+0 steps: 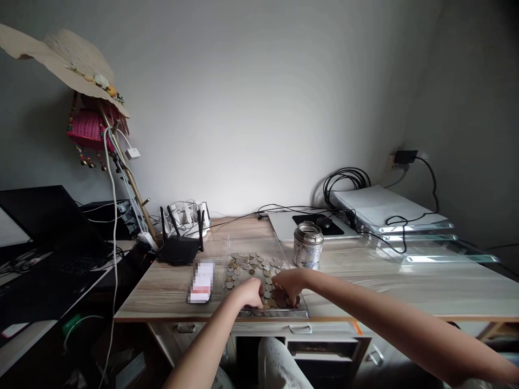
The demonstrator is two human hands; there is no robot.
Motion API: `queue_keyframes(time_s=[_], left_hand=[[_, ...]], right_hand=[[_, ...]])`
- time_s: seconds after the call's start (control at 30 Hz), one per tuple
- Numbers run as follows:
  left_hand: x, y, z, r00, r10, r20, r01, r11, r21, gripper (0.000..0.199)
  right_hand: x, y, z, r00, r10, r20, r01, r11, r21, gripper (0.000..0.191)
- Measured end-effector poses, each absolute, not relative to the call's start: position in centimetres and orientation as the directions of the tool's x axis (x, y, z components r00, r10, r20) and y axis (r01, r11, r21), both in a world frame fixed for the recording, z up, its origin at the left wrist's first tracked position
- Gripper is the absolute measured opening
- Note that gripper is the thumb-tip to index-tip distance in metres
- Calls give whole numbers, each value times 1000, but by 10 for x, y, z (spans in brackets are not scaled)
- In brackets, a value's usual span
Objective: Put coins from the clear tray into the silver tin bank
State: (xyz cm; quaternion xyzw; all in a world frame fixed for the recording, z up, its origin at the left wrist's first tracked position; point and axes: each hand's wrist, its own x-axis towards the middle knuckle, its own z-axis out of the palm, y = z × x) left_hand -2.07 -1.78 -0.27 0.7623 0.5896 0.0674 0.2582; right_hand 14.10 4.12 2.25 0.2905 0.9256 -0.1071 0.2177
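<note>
A shallow clear plastic tray [305, 312] lies at the front edge of the desk with many loose coins [246, 265] spread over its bottom. My left hand [248, 293] rests at the tray's near left part, fingers curled in; whatever they hold, if anything, is hidden. Over the near right part, my right hand [291, 284] reaches down with thumb and fingers apart, fingertips among the coins. Behind that hand stands a round patterned tin [308, 249] with a metal lid.
Left of the tray lies a phone [201, 282], near a black router [178, 249]. A silver laptop [279, 226] with a black mouse [324, 222] is behind the tin. Stacked clear panels [417, 237] and cables fill the right. A black laptop [52, 232] sits far left.
</note>
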Motion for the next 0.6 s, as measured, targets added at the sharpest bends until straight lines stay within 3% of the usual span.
queue_keyframes(time_s=[0.17, 0.37, 0.6], left_hand=[[-19, -22, 2, 303, 916, -262, 872, -157, 463, 14], [-20, -23, 12, 299, 895, -330, 889, -135, 438, 15], [-27, -21, 15, 289, 881, -374, 902, -120, 415, 20]], right_hand=[[144, 36, 22, -785, 415, -460, 529, 836, -149, 17], [142, 33, 23, -774, 376, -510, 528, 827, -192, 22], [143, 29, 21, -757, 409, -509, 551, 818, -163, 12]])
